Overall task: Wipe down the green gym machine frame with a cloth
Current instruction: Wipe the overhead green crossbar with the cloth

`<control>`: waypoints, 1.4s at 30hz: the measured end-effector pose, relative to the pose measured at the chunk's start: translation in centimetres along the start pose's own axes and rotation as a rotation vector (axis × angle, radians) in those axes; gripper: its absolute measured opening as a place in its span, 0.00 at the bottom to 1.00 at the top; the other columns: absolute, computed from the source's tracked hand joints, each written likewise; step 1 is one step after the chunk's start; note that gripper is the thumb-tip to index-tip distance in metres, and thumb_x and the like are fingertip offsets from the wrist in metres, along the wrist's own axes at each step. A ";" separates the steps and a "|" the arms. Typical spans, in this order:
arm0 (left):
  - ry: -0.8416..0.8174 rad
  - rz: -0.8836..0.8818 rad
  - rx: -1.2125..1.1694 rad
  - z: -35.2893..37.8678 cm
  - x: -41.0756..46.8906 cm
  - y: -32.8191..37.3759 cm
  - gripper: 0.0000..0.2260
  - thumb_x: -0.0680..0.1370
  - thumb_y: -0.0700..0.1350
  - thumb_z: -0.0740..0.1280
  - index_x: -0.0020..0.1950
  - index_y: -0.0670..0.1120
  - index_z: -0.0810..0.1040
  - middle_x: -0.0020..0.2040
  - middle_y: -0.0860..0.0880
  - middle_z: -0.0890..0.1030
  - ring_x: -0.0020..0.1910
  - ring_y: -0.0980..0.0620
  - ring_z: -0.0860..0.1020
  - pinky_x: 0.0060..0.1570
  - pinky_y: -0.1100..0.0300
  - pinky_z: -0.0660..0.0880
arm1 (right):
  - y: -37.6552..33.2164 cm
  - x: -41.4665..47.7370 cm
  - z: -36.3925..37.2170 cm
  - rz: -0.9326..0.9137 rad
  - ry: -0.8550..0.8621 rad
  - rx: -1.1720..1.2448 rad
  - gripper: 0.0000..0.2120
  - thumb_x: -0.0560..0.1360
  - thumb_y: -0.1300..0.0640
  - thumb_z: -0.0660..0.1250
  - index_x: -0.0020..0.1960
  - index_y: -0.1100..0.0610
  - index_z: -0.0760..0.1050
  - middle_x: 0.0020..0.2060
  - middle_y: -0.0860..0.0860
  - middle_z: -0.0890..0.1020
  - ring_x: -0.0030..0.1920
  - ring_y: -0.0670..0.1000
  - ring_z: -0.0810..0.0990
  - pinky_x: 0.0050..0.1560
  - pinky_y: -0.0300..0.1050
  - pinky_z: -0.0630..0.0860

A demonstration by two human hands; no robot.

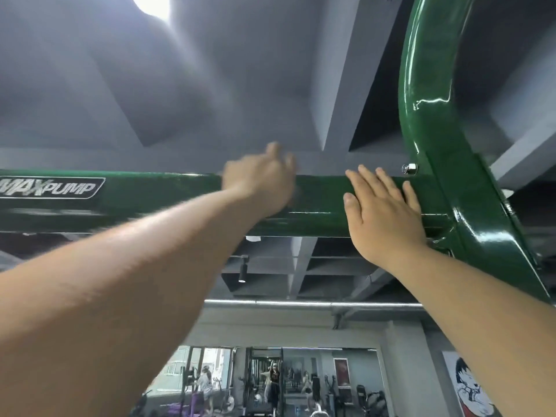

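Progress is hard to judge: no cloth shows anywhere. The green frame's crossbar (168, 200) runs overhead across the view and meets a curved upright (427, 115) at right. The right hand (382, 212) lies flat on the crossbar near that joint, fingers (371, 182) straight and slightly spread, holding nothing. The left hand (258, 182) is blurred, reaching over the bar's top; whether its fingers hold a cloth I cannot tell. The logo end (51, 188) and the upright probably remain to wipe.
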State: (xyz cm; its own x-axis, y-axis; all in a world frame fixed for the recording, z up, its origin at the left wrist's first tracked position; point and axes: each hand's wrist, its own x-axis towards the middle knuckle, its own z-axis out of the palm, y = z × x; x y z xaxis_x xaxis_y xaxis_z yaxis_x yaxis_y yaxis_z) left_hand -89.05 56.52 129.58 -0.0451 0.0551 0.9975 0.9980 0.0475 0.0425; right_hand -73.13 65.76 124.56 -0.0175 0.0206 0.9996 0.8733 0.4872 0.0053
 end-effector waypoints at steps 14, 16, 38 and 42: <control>0.042 0.127 0.173 1.8 -0.6 -0.3 0.22 0.82 0.62 0.47 0.64 0.57 0.75 0.66 0.49 0.77 0.66 0.44 0.71 0.66 0.48 0.62 | 1.2 -0.8 -0.8 -0.061 -0.109 0.024 0.27 0.83 0.43 0.42 0.80 0.43 0.41 0.80 0.41 0.42 0.79 0.45 0.38 0.77 0.50 0.36; 0.068 0.331 0.154 2.8 -2.0 0.9 0.21 0.83 0.60 0.47 0.74 0.59 0.66 0.73 0.52 0.71 0.71 0.45 0.66 0.70 0.48 0.58 | 1.3 -0.8 -0.9 -0.056 -0.109 0.027 0.27 0.83 0.42 0.43 0.80 0.42 0.41 0.79 0.41 0.42 0.79 0.44 0.38 0.77 0.50 0.36; 0.183 0.721 0.473 1.6 -4.5 -14.5 0.32 0.77 0.53 0.67 0.78 0.44 0.63 0.76 0.39 0.66 0.71 0.38 0.70 0.69 0.41 0.68 | -4.4 -2.2 1.9 0.244 0.223 0.121 0.30 0.78 0.46 0.40 0.80 0.47 0.57 0.80 0.44 0.54 0.80 0.49 0.48 0.78 0.57 0.40; 0.131 0.623 0.397 -2.0 -4.8 -23.0 0.31 0.77 0.59 0.58 0.76 0.43 0.65 0.74 0.40 0.69 0.70 0.38 0.71 0.68 0.41 0.70 | -8.5 -2.5 1.9 0.160 0.288 0.115 0.27 0.77 0.49 0.48 0.74 0.50 0.67 0.80 0.48 0.56 0.80 0.51 0.49 0.77 0.56 0.40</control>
State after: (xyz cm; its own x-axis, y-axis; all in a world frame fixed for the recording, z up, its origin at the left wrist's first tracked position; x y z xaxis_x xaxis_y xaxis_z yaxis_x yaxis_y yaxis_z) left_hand -111.70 53.18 123.90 0.5533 0.0718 0.8299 0.7445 0.4043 -0.5313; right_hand -81.41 63.23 121.99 0.2676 -0.1345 0.9541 0.7932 0.5929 -0.1389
